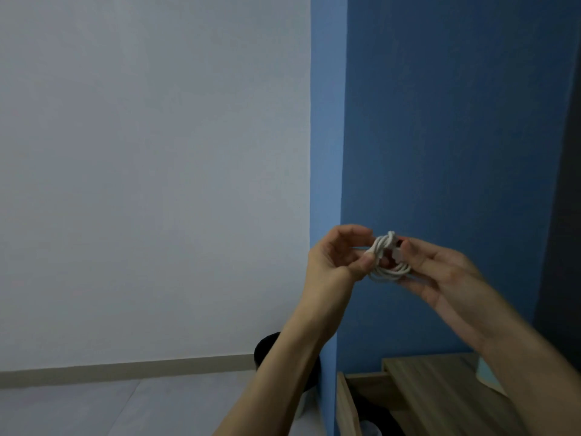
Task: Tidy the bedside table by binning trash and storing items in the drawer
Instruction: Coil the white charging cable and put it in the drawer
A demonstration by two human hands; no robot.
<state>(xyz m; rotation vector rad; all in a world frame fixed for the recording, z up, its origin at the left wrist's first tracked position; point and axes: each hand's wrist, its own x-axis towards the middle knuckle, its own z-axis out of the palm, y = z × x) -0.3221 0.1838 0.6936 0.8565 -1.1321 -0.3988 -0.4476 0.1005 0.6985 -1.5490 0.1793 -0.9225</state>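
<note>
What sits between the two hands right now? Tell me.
In the head view, a coiled white cable sits between the left hand and the right hand; both pinch it, raised before the blue wall.

Open drawer point(361, 401) gapes clear at near right; the tabletop point(440, 382) overhangs its far right part.

view: we have one wide-angle head camera only | aim: we look forward, tilted little downward — mostly at the grey wall point(151, 184) and blue wall point(440, 136) | nearness: our hands sit close, right of centre, low in frame | lower edge: wooden counter point(440, 382) and floor point(110, 407) just caught — no second view to share
</note>
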